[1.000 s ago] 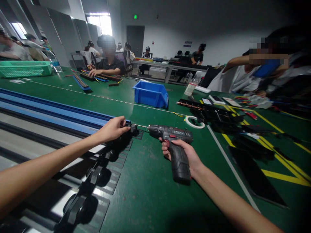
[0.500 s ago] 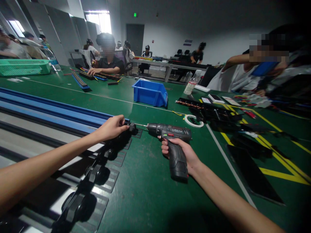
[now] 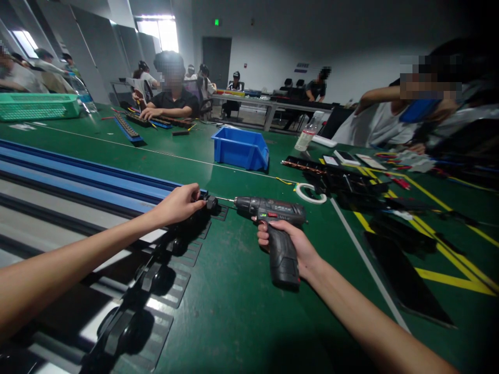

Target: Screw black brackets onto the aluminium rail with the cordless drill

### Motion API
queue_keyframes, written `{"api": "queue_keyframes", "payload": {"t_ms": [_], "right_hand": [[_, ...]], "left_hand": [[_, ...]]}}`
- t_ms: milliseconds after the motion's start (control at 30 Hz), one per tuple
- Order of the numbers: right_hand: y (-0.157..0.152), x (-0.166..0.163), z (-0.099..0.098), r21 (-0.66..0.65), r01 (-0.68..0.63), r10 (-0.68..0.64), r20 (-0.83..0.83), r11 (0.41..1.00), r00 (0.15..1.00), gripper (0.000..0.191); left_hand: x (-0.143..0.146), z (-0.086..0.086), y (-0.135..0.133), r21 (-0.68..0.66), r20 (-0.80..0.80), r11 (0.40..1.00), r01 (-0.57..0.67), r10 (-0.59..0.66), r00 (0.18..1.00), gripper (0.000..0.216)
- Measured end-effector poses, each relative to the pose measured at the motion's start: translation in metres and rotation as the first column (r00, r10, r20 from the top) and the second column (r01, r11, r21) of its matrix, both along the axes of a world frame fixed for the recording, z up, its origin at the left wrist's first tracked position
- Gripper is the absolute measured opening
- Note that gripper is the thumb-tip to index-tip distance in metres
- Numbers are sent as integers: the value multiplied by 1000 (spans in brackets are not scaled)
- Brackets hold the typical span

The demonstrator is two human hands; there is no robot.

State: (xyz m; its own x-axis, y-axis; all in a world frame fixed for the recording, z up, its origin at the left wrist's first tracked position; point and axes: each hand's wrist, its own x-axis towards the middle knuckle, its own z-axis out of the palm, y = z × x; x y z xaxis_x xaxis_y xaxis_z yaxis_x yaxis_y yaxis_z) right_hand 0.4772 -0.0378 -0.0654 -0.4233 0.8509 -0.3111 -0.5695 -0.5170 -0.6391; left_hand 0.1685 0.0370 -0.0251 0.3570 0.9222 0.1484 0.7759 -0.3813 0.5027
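Note:
My right hand (image 3: pixel 283 239) is wrapped round the grip of a black cordless drill (image 3: pixel 268 210), a finger at its trigger. Its long thin bit (image 3: pixel 225 199) points left and meets a black end fitting (image 3: pixel 211 203) at the far corner of a long frame. My left hand (image 3: pixel 183 202) pinches at that fitting; whatever lies between thumb and fingers is hidden. The frame has blue and grey rails (image 3: pixel 97 182) running off to the left. Along its near end sit several black knob-like fittings (image 3: pixel 154 278) with slotted flat plates (image 3: pixel 173 285) beside them.
A blue bin (image 3: pixel 239 149) stands beyond the drill, with a roll of white tape (image 3: pixel 311 194) right of it. Black parts (image 3: pixel 346 182) and a dark flat panel (image 3: pixel 405 280) lie at right. A bottle (image 3: pixel 306 132) and a green basket (image 3: pixel 39 106) stand farther back. Other people sit around.
The drill and my right hand have shifted very slightly left. My left hand stays at the same fitting.

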Motion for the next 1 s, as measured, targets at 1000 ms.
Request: {"api": "queue_keyframes", "payload": {"t_ms": [1000], "right_hand": [[5, 0, 2, -43, -34, 30, -73, 999, 997, 33]], "left_hand": [[2, 0, 2, -14, -33, 1000, -6, 6, 999, 20]]}}
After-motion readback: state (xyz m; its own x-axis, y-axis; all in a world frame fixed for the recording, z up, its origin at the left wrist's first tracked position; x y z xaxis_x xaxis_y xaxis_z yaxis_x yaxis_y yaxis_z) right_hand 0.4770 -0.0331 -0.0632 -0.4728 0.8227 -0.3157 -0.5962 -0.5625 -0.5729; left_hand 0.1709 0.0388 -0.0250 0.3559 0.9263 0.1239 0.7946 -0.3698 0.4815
